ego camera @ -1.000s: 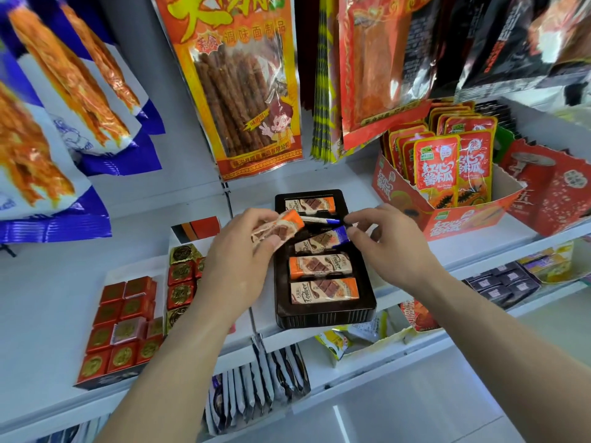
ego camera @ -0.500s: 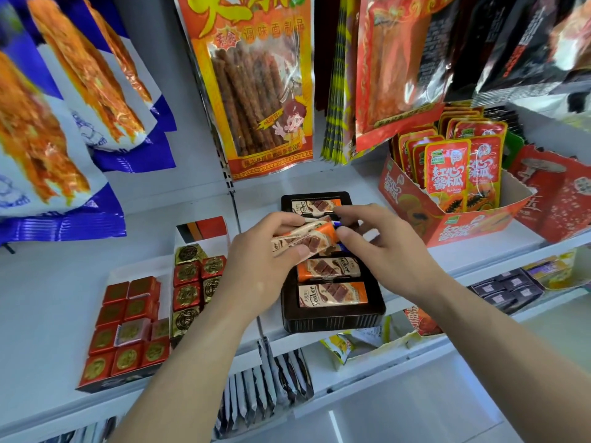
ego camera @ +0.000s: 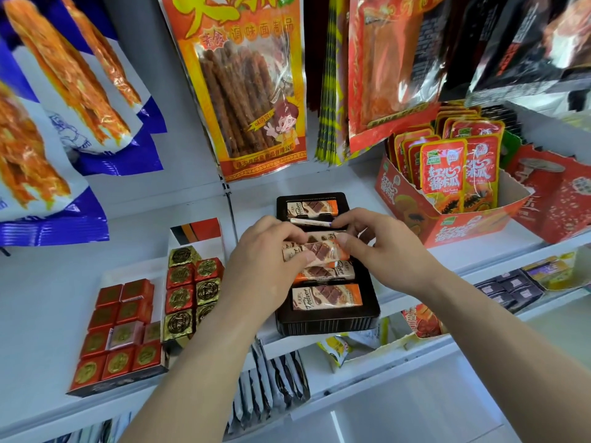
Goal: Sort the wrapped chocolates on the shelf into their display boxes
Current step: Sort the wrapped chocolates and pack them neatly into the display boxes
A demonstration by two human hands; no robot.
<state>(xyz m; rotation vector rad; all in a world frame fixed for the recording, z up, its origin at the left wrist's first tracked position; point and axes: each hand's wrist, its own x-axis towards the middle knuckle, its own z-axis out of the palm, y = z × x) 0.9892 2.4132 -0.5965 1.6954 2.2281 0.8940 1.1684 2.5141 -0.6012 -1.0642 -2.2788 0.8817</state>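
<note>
A dark brown display tray sits on the white shelf and holds several orange-and-cream wrapped chocolate bars lying crosswise. My left hand and my right hand meet over the tray's middle. Between them they pinch one orange wrapped chocolate bar by its ends, just above the bars in the tray. A bar lies at the tray's far end, with a thin white-and-blue wrapper edge behind the hands. Two more bars lie at the near end.
To the left, two boxes hold red and gold foil squares. A red carton of papaya snack packs stands at the right. Snack bags hang above. A lower shelf holds more packets.
My left hand carried the orange bar rightward over the tray and lowered it. My right hand moved in from the tray's right side and took the bar's other end.
</note>
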